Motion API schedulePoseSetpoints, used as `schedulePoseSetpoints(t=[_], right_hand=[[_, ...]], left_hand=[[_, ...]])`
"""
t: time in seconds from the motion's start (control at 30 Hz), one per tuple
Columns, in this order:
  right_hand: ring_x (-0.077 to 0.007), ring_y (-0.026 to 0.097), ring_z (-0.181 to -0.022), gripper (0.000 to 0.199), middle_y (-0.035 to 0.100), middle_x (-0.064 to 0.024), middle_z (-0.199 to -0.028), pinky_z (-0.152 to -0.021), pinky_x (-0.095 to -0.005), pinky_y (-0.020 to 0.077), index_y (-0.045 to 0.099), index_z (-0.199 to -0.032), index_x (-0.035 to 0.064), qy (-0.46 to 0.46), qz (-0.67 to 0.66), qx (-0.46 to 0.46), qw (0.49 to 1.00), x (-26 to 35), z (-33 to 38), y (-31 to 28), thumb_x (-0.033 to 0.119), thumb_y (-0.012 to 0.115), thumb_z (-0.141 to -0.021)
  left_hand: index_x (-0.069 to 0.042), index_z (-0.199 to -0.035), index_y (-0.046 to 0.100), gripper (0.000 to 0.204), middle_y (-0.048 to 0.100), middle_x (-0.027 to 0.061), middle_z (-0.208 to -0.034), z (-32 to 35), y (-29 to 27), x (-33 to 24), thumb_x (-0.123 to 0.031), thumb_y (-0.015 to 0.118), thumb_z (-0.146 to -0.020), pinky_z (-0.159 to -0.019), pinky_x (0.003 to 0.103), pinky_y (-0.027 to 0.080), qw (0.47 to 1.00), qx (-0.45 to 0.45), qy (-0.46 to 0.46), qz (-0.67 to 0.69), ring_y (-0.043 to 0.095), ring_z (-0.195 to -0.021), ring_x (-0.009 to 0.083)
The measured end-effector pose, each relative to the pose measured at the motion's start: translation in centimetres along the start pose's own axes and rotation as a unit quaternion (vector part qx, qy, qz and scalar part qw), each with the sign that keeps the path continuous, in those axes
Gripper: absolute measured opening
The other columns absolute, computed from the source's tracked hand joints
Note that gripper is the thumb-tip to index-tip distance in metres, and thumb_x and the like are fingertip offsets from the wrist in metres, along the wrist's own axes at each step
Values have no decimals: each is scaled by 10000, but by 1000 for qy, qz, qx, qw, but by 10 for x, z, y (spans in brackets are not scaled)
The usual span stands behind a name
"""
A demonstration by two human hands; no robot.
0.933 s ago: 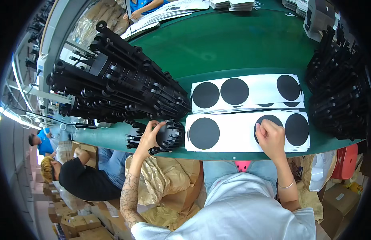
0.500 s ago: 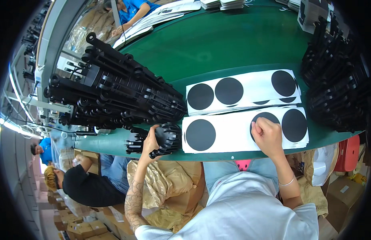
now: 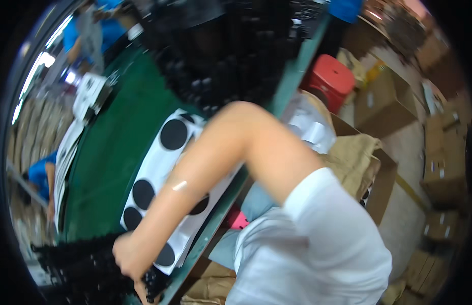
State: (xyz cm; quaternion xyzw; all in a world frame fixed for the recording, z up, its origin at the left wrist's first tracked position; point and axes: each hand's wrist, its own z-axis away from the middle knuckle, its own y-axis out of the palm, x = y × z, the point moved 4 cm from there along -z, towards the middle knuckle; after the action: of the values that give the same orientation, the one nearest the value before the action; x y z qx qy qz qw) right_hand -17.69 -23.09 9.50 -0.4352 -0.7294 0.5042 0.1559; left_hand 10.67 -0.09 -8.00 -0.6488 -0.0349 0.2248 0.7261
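My right arm reaches across the view toward the lower left. My right hand (image 3: 129,256) is smeared by motion, its fingers curled but not clear, beside the black plastic part (image 3: 154,283). Just a small piece of my left hand (image 3: 141,294) shows at the lower edge, against that part with its fingers around the near side. Under my right forearm lie two stacks of white sheets (image 3: 181,238) printed with large black circles (image 3: 143,194). A pile of black plastic parts (image 3: 83,269) sits left of my hands.
Another large black pile of parts (image 3: 215,56) stands at the top on the green table (image 3: 109,168). A red stool (image 3: 332,76), brown paper (image 3: 350,160) and cardboard boxes (image 3: 383,101) are at the right. People in blue (image 3: 42,178) work across the table.
The view has swung right and tilted. My right hand has left the circle sheets and crossed over to the black part by my left hand. Most of the left arm is out of view.
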Motion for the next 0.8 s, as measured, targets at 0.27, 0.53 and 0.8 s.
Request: schedulePoseSetpoints(t=[0.27, 0.53, 0.8], right_hand=[[-319, 694, -842, 258, 701, -142, -961, -692, -465, 565, 683, -968, 66, -182, 114, 105, 971, 25, -121, 22, 280, 587, -862], [-321, 679, -786, 217, 693, -146, -904, -654, -466, 555, 685, -896, 47, -169, 67, 69, 981, 49, -125, 29, 234, 600, -823], [-324, 665, -731, 179, 686, -151, -846, -615, -467, 544, 687, -825, 29, -120, -1, 48, 992, 61, -129, 27, 187, 613, -784]], left_hand=[[-4, -1247, 537, 405, 599, 143, -1228, 6, 8, -31, -139, 541, -865, -942, 383, 470, 998, -47, -35, 13, 599, -1081, 283], [14, -1224, 542, 398, 585, 156, -1251, 23, 22, -57, -82, 544, -837, -955, 416, 462, 992, -94, -77, 24, 595, -1086, 288], [31, -1202, 548, 396, 571, 170, -1274, 49, 37, -70, -24, 547, -810, -968, 449, 455, 978, -154, -134, 36, 591, -1090, 293]])
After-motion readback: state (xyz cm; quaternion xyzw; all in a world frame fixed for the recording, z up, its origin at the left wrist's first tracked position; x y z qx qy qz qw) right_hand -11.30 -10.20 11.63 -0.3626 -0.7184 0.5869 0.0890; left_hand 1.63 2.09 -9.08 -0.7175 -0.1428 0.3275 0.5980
